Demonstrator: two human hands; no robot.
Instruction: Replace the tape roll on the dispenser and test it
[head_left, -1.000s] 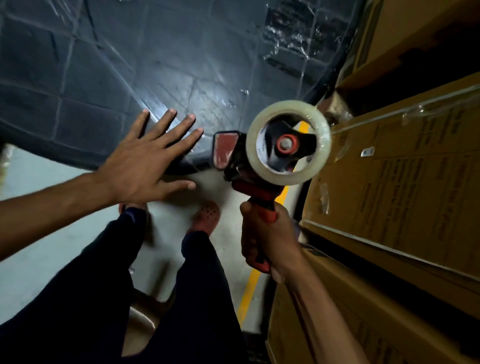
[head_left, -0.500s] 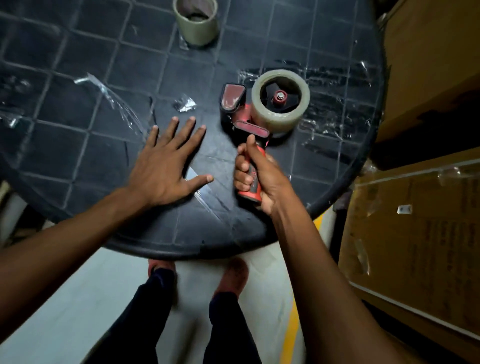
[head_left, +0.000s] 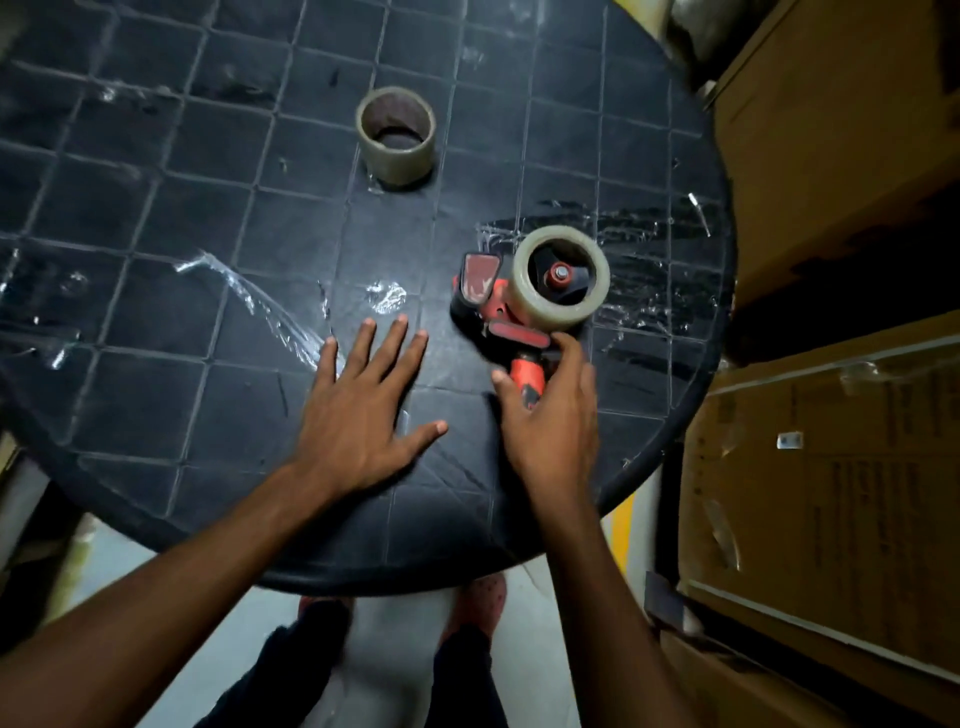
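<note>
The red and black tape dispenser lies on its side on the round black table, right of centre. A roll of clear tape sits on its hub. My right hand lies over the red handle with fingers uncurled and thumb apart, so the handle shows between them; it is blurred. My left hand presses flat on the table, fingers spread, just left of the dispenser. A nearly spent tape roll stands further back on the table.
Strips of clear tape and a crumpled scrap stick to the tabletop, with more tape stuck behind the dispenser. Stacked cardboard boxes stand close on the right. My legs and feet show below the table's near edge.
The dispenser went from raised in my right fist down onto the table. My right fingers have since loosened from the handle. My left hand stays flat on the table.
</note>
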